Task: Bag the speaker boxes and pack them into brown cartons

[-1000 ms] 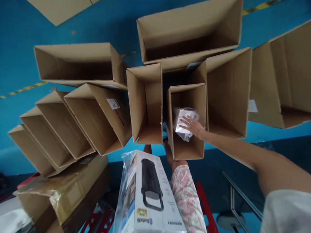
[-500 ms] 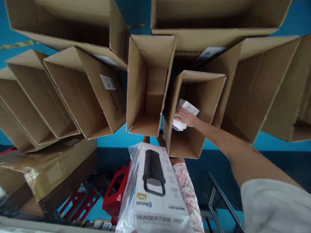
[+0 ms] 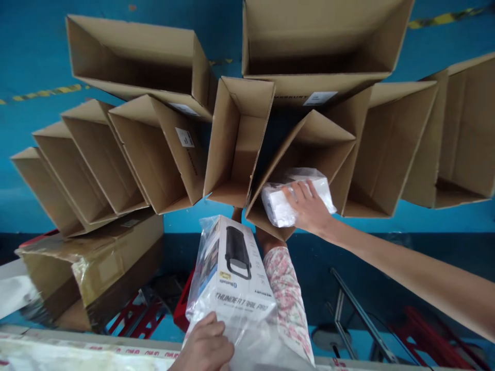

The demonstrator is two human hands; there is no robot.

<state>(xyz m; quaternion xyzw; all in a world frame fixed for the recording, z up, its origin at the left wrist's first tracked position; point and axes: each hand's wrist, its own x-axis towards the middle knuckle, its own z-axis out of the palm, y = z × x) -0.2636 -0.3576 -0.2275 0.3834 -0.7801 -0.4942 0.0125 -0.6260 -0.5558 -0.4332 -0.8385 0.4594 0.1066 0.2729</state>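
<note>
My right hand (image 3: 311, 210) grips a white package in clear plastic (image 3: 276, 207) at the near rim of a small open cardboard box (image 3: 309, 147), which is tilted toward me. My left hand (image 3: 204, 348), at the bottom edge, holds a white speaker carton in a clear bag (image 3: 235, 278); it shows a black speaker picture. A leg in flowered trousers (image 3: 288, 296) stands just right of the carton, its foot under the tilted box.
Several empty open cardboard boxes (image 3: 235, 139) stand packed together on the blue floor (image 3: 34, 56). A taped brown carton (image 3: 96, 268) lies lower left. A red frame (image 3: 135, 322) and a metal trolley bar (image 3: 348, 304) are below. A table edge (image 3: 77, 345) runs along the bottom.
The white package has come from deep inside the small box up to its near rim, and the box has tipped toward me. My left hand has appeared, gripping the speaker carton.
</note>
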